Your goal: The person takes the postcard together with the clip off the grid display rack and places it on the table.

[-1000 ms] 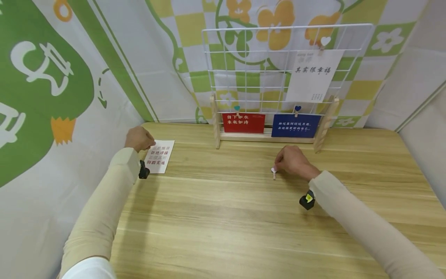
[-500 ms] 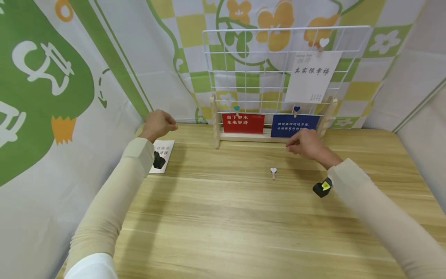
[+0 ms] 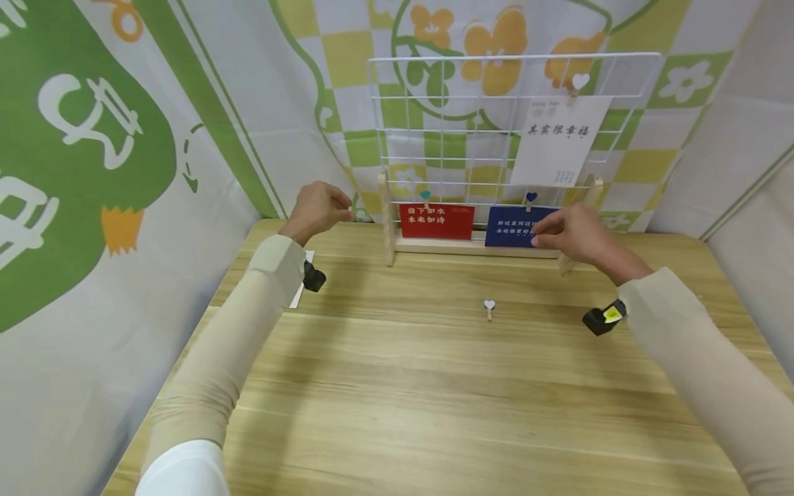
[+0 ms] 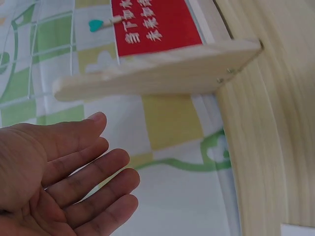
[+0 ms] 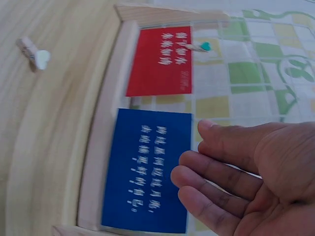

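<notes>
My left hand (image 3: 318, 208) is raised near the left post of the rack, holding nothing; its fingers (image 4: 93, 184) are loosely extended. My right hand (image 3: 579, 233) is in front of the blue card (image 3: 505, 227) and overlaps its right part in the head view. In the right wrist view its relaxed fingers (image 5: 216, 172) come close to that card's edge, with nothing in them. A small clothespin with a white heart (image 3: 489, 308) lies on the table. The white printed card (image 3: 298, 293) on the table is mostly hidden behind my left sleeve.
A white wire grid rack (image 3: 477, 131) with wooden feet stands at the table's back. Clipped to it are a red card (image 3: 437, 224) with a teal-heart clothespin (image 3: 425, 196), and a tall white card (image 3: 558, 148). A patterned cloth (image 3: 347, 58) hangs behind.
My right hand has let go of the white-heart clothespin, left on the table, and moved up and right to the rack. My left hand has left the white card, moving right and up.
</notes>
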`<action>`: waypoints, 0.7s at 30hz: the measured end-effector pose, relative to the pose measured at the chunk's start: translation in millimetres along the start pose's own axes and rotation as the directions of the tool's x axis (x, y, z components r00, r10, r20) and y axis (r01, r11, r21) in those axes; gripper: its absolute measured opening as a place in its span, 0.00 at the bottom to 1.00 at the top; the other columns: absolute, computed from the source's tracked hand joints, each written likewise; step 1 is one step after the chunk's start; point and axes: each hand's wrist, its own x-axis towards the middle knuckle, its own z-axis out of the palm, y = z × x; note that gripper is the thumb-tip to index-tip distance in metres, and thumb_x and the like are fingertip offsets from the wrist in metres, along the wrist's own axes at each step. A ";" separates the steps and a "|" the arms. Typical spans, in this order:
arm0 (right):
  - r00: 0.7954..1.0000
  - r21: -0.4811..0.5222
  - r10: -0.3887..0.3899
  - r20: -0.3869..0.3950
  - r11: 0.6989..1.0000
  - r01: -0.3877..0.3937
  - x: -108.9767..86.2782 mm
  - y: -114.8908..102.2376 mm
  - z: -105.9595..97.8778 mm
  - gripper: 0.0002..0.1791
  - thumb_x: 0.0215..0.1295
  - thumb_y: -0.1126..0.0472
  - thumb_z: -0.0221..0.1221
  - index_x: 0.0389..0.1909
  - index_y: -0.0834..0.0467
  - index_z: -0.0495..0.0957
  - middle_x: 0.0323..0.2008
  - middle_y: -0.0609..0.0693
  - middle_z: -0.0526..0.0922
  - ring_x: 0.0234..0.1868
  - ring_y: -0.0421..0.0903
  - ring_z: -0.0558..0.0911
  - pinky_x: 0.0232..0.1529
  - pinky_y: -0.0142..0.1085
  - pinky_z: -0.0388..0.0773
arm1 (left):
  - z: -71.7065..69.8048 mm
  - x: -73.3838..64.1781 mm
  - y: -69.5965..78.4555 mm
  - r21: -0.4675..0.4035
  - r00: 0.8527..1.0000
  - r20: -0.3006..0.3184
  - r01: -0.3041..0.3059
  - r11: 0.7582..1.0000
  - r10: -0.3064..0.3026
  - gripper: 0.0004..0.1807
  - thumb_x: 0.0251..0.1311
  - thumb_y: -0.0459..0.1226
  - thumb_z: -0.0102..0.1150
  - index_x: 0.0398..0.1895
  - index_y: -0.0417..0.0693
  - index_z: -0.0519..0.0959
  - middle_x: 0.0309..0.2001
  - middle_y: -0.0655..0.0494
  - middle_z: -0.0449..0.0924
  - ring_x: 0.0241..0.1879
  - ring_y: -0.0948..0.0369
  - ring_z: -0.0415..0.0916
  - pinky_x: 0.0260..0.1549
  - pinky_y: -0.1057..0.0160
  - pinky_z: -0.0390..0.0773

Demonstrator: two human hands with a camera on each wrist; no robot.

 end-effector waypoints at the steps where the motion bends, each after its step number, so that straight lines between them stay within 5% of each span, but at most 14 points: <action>1: 1.000 0.004 0.006 -0.012 1.000 -0.006 -0.9 -0.7 -3.8 0.19 0.67 0.56 0.63 0.52 0.65 0.82 0.48 0.64 0.85 0.47 0.61 0.84 0.45 0.53 0.82 | 1.0 0.3 4.0 -0.014 1.000 0.006 -0.005 1.000 0.005 0.16 0.60 0.37 0.66 0.50 0.39 0.83 0.48 0.41 0.85 0.47 0.48 0.83 0.51 0.51 0.80; 11: 0.996 -0.033 0.041 -0.081 0.999 -0.044 -8.5 -5.2 -40.1 0.23 0.67 0.48 0.62 0.55 0.60 0.81 0.51 0.62 0.85 0.51 0.62 0.81 0.46 0.54 0.79 | 14.1 7.6 38.6 -0.083 0.998 0.007 -0.069 0.994 0.070 0.17 0.58 0.35 0.68 0.51 0.39 0.83 0.47 0.42 0.86 0.46 0.50 0.84 0.48 0.55 0.82; 21: 0.986 0.005 0.073 -0.150 0.997 -0.073 -8.2 -9.5 -65.8 0.27 0.64 0.43 0.63 0.56 0.58 0.81 0.49 0.58 0.86 0.51 0.57 0.81 0.36 0.36 0.75 | 27.8 18.5 73.1 -0.159 0.994 0.054 -0.084 0.984 0.094 0.18 0.59 0.35 0.67 0.53 0.39 0.81 0.49 0.45 0.85 0.48 0.53 0.83 0.50 0.59 0.82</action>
